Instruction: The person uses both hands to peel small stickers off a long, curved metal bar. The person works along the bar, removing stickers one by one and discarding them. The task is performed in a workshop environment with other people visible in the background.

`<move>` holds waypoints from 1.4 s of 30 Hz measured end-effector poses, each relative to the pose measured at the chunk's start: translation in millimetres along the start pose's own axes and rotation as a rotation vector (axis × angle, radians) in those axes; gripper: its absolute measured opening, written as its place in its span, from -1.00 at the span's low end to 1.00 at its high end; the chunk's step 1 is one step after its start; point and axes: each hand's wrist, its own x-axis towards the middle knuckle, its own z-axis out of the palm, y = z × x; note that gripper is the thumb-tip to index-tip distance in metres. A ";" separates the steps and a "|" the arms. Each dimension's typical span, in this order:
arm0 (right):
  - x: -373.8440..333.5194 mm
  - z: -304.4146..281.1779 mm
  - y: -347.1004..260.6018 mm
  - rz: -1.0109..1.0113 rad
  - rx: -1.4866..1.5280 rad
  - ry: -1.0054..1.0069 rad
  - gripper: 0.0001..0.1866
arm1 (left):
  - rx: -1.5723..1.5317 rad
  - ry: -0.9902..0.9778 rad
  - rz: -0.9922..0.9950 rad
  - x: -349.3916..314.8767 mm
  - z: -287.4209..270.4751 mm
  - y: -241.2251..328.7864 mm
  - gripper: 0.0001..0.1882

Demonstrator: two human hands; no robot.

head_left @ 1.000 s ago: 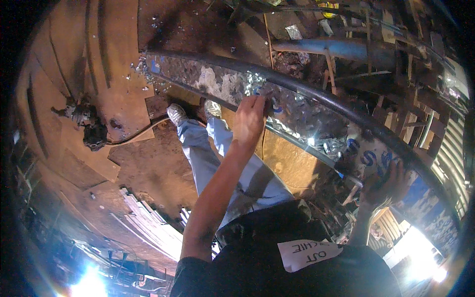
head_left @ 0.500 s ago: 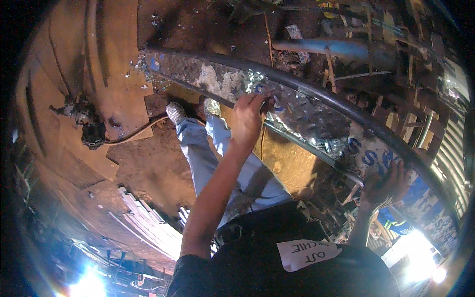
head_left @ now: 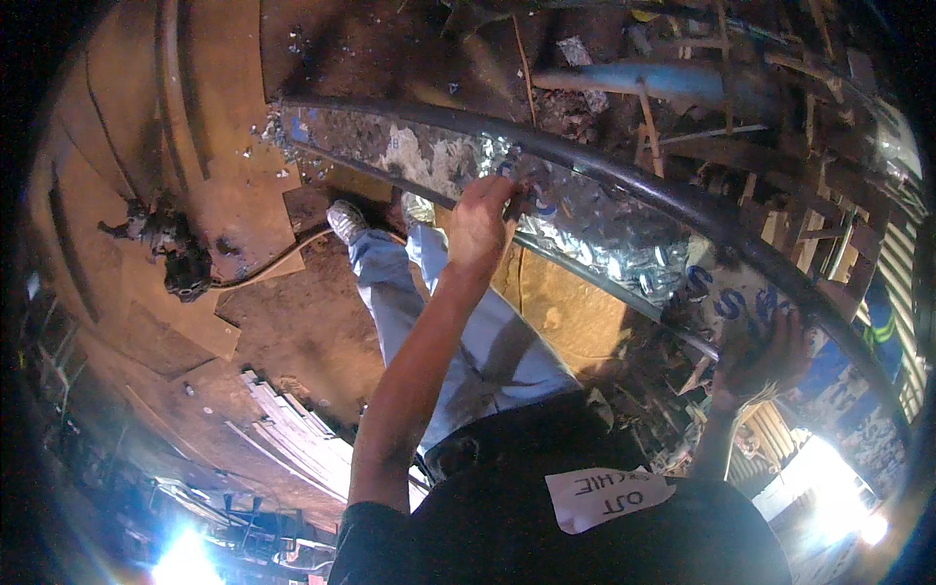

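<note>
Two-handed at a battered panel (head_left: 434,156)
The left hand (head_left: 480,226) curls, its hold impossible to tell; right of it, the right hand (head_left: 765,359) lies spread.

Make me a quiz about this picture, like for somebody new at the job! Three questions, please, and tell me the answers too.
1. True or false: the left hand and the right hand are both at the long panel.

2. Pick one: what colour are the trousers?
A) red
B) pale blue
C) green

3. Fill in the gap: the white strips lie toward the ____ side of the picture.

Key: 1. True. 2. B, pale blue. 3. Left.
</note>
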 end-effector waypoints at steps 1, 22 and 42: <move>1.2 0.0 0.2 -0.004 0.004 0.000 -0.42 | -0.056 0.018 -0.034 0.2 1.5 -0.5 -0.86; -0.9 4.6 -0.3 0.025 -0.005 0.036 -0.44 | -0.030 -0.030 -0.046 4.1 3.3 -6.5 -0.86; -1.3 9.0 2.4 -0.011 0.037 0.065 -0.44 | -0.024 0.105 -0.042 8.0 9.9 -3.9 -0.81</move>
